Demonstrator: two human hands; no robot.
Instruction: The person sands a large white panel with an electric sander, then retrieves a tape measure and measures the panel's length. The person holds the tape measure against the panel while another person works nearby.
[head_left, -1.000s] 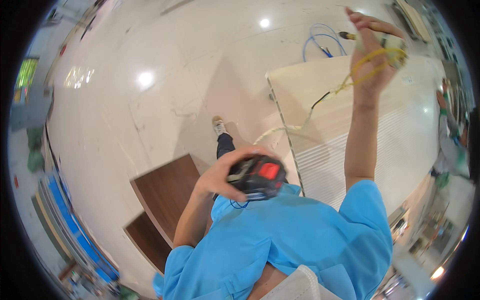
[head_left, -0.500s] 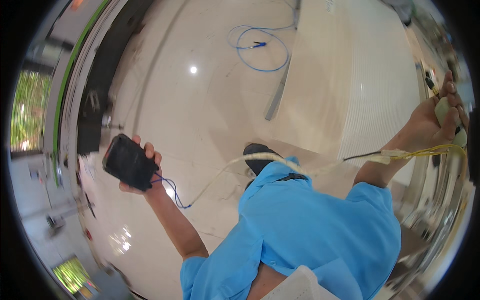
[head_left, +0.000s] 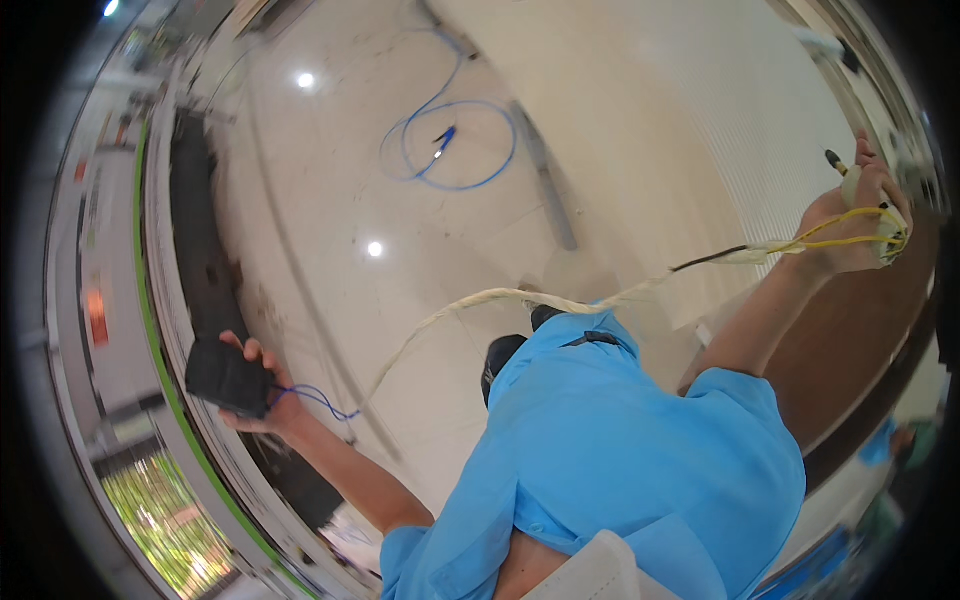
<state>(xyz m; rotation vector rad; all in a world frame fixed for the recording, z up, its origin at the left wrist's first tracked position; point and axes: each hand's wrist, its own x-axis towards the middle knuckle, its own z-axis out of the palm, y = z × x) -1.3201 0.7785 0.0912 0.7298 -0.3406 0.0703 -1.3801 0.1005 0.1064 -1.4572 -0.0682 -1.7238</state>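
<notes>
My left hand is out at the left with its fingers wrapped round a black box-shaped device. Thin blue wires leave the box and join a long cable wrapped in pale tape. That cable runs slack across in front of my body to the right. Beyond a short black stretch it meets yellow wires, which loop up to my right hand. Closed in this hand is a pale, whitish-green device, mostly hidden by the palm and fingers. A dark-tipped stub sticks out beside it.
A coiled blue hose with a blue nozzle lies on the glossy floor, near a grey metal strip. Large pale sheets are stacked at the right. A long machine with a green edge lines the left side.
My view has turned to the right; the machine, hose and sheets have shifted in the picture. Both hands keep their hold on the devices, and the left one sits lower in view.
</notes>
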